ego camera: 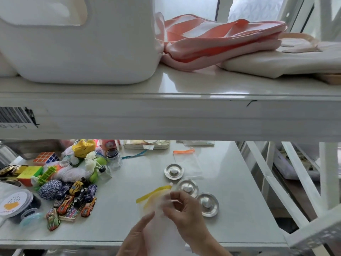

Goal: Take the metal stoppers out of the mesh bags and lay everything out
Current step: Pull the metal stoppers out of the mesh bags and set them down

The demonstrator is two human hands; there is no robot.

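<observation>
Right hand (184, 209) pinches yellow-trimmed mesh bag (156, 198); left hand (136, 235) loose, fingers apart under it. Three metal stoppers (187, 187) lie on bench (120, 209) just beyond the bag, orange-trimmed bag (188, 163) farther back. Step: laying out; next, flatten this bag.

Bright daylight enters from one o'clock, glaring off the glossy upper shelf (184, 84). Edges bow outward. Both hands at six o'clock are motion-blurred.

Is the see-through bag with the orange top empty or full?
Empty: the orange-topped mesh bag lies flat, nothing showing inside.
</observation>
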